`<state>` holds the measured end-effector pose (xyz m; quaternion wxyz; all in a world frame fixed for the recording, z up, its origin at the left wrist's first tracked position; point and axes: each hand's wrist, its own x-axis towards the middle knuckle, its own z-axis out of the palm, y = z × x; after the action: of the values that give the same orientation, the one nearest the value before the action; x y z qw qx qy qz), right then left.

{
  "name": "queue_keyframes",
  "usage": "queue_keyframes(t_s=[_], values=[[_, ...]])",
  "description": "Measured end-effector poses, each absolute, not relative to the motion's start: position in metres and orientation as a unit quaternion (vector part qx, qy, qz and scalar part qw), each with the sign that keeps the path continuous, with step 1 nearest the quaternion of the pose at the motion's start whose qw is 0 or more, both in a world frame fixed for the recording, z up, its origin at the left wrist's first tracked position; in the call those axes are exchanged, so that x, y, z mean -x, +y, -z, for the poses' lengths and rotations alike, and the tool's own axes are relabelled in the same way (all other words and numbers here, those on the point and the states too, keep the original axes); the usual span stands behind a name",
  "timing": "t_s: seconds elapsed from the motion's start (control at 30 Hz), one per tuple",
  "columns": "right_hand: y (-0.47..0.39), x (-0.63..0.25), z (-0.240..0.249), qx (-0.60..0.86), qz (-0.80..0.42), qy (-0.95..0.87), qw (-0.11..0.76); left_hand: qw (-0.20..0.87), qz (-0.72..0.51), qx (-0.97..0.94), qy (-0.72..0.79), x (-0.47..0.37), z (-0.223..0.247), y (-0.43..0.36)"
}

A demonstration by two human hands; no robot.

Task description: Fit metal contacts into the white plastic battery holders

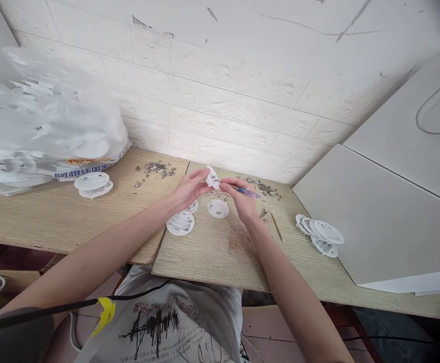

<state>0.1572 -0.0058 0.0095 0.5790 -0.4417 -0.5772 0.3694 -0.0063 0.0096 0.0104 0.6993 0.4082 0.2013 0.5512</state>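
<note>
My left hand (193, 188) is closed on the edge of a round white plastic part (211, 176), held tilted above the table. Between the fingers of my right hand (241, 196) is a slim screwdriver with a purple-blue see-through handle (248, 192). Its tip end points at the inner face of the white part; whether it touches cannot be made out. Below the hands lies another white disc (218, 208). Closer to me, by the left forearm, rests a white disc with slots (180, 223), with one more partly behind it.
Small metal pieces form piles at the left (159, 170) and right (264, 188). A thin wooden stick (277, 227) lies right of my hand. White discs are stacked at right (328, 232) and left (93, 182). A full plastic bag (53, 126) and a grey-white panel (390, 222) flank the table.
</note>
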Motion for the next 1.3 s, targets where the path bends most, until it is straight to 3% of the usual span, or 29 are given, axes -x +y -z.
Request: queue_keyframes(t_s=[0.5, 0.9, 1.3], values=[[-0.0087, -0.1568, -0.0117, 0.468, -0.337, -0.592, 0.563, 0.684, -0.552, -0.413, 0.238, 0.0056, -0.0131, 0.0066], [-0.0063, -0.1596, -0.0036, 0.422, -0.22, -0.679, 0.559, 0.684, -0.541, -0.421, 0.251, 0.0084, -0.0075, 0.0124], [-0.0069, -0.1606, -0.004, 0.429, -0.213, -0.672, 0.564, 0.695, -0.531, -0.415, 0.25, 0.0066, -0.0114, 0.0086]])
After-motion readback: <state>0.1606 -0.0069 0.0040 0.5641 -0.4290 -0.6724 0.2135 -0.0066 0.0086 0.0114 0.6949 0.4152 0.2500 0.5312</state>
